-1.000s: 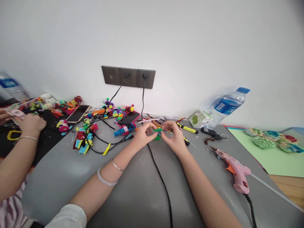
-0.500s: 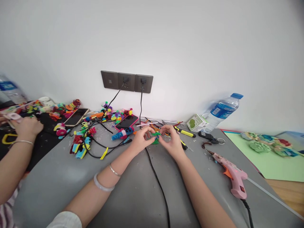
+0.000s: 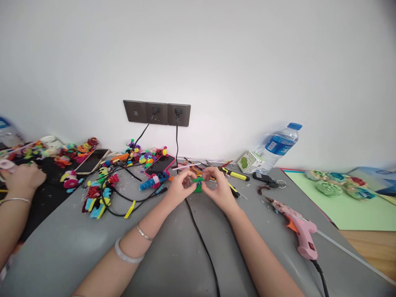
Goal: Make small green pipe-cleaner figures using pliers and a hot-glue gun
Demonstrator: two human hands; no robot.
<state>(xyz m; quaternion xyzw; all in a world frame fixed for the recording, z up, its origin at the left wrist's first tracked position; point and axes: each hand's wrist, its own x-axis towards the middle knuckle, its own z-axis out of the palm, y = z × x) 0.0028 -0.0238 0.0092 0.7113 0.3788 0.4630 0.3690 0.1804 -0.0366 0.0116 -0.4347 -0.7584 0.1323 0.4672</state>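
Note:
A small green fuzzy piece (image 3: 198,187), probably bent pipe cleaner, is pinched between my two hands above the grey table. My left hand (image 3: 181,189) grips it from the left, thumb and fingers curled towards each other. On its other side my right hand (image 3: 219,190) closes thumb and forefinger at the right end. The fingers partly hide its shape. Behind the hands lie loose pipe cleaners (image 3: 195,168) and a yellow-and-black cutter (image 3: 235,175). A blue fuzzy figure (image 3: 154,180) rests to the left of my left hand.
A pink glue gun (image 3: 301,233) lies at right, near keys (image 3: 269,180). Behind stand a water bottle (image 3: 280,146) and a small box (image 3: 248,161). Phones (image 3: 93,161), fuzzy figures (image 3: 98,198) and black cables (image 3: 202,243) spread leftward. Another person's hand (image 3: 26,179) works at far left.
The view has turned slightly, so most things sit a little further left. Both hands stay on the green piece, with only small finger shifts.

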